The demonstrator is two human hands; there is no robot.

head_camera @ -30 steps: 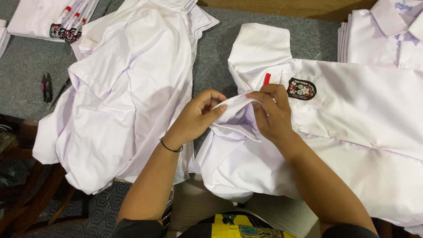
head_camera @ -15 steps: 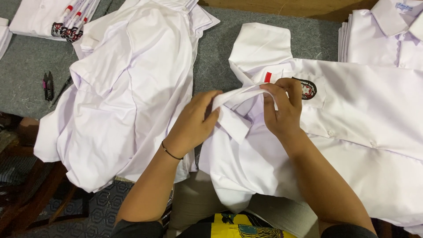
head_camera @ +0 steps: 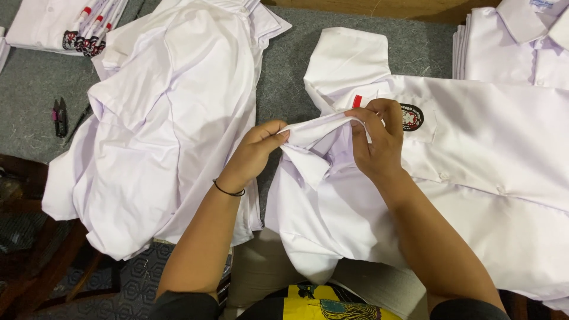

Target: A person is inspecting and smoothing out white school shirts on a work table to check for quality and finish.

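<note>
We hold a white shirt (head_camera: 474, 178) that lies spread across the right half of the grey felt table (head_camera: 296, 71), its near edge hanging over toward us. Our left hand (head_camera: 255, 154) pinches the shirt's collar (head_camera: 314, 127) between thumb and fingers, lifting a fold of it off the cloth below. Our right hand (head_camera: 379, 139) grips the same collar just to the right, fingers curled tight over the edge, so the strip of fabric runs taut between both hands. A thin black band (head_camera: 228, 191) circles the left wrist.

Just right of the right hand sits an embroidered dark badge (head_camera: 412, 117) on the shirt's chest, partly covered by the fingers, and a small red tab (head_camera: 356, 101) shows just beyond the knuckles.

To the left lies a loose heap of white shirts (head_camera: 160, 130), crumpled and touching the held shirt near our left forearm. At the far left a folded stack of shirts (head_camera: 53, 24) shows a row of badges along its edge. A small dark clipper tool (head_camera: 58, 114) rests on the felt left of the heap. At the far right stands another folded pile (head_camera: 515, 41).
</note>
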